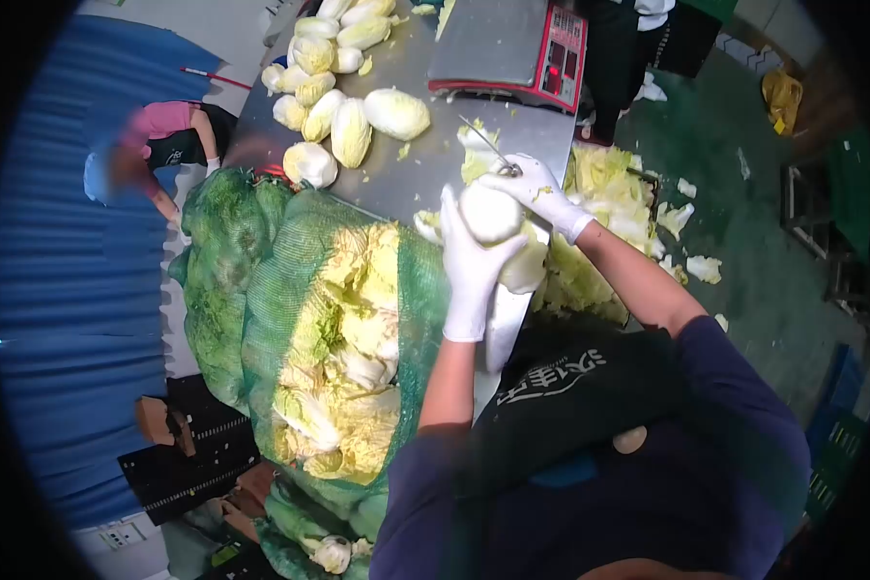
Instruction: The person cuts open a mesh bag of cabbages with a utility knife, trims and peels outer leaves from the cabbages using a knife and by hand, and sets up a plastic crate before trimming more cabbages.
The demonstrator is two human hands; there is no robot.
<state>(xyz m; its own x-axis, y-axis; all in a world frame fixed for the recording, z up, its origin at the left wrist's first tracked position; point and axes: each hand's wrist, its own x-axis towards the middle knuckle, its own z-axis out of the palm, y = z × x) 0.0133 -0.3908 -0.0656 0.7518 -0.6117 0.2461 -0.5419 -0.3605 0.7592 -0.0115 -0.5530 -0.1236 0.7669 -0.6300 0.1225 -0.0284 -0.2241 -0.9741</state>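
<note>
My left hand (471,275), in a white glove, is wrapped round the side of a white cabbage (491,213) above the edge of the metal table (396,179). My right hand (539,190), also gloved, is closed on the handle of a knife (483,140), whose thin blade points up and to the left. The right hand is beside the top of the cabbage. A loose yellow-green leaf (477,153) lies on the table behind the knife. Pale leaves hang just below the cabbage.
Several trimmed cabbages (351,132) lie at the table's far left, near a red scale (541,58). Green net sacks (246,280) of cabbages stand at the left. Leaves (599,193) are heaped at the right. A co-worker (169,145) bends at the left; another person (617,58) stands behind the scale.
</note>
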